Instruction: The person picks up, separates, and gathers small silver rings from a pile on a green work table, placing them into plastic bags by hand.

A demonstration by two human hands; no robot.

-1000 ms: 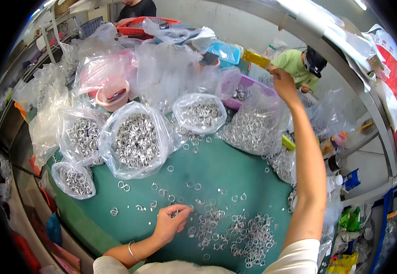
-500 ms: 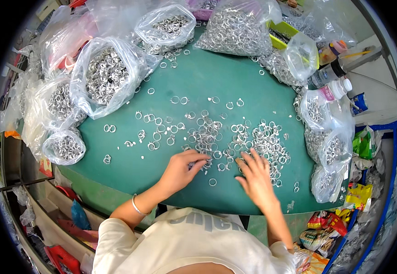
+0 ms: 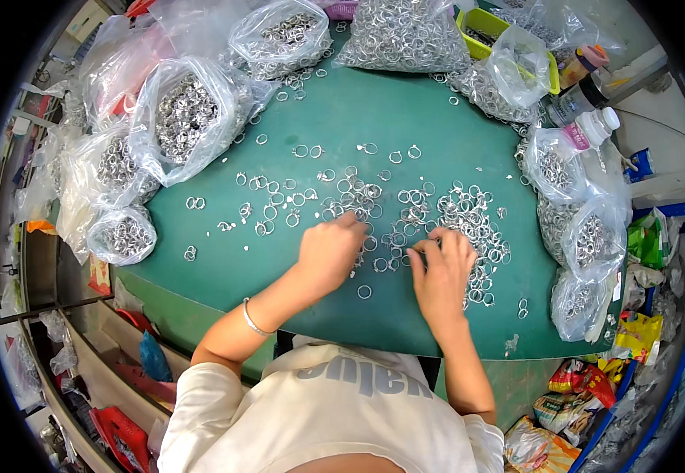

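Observation:
Silver-coloured metal rings lie loose on a green tabletop, bunched into a middle cluster and a denser right-hand pile. My left hand, with a bangle on its wrist, is at the near edge of the middle cluster. Its fingers are closed and bent downward; whatever is between the tips is hidden. Over the near left side of the right-hand pile rests my right hand. Its fingers are bent and touch the rings, the thumb standing a little apart from them.
Clear plastic bags filled with rings line the table, including a large open bag at left, a full bag at the back and small bags at right. A yellow-green basket and white-capped bottle stand back right.
My left hand has moved slightly away from me and right, its fingers turning down into the middle cluster. My right hand's spread fingers have bent inward over the rings. The view has shifted slightly.

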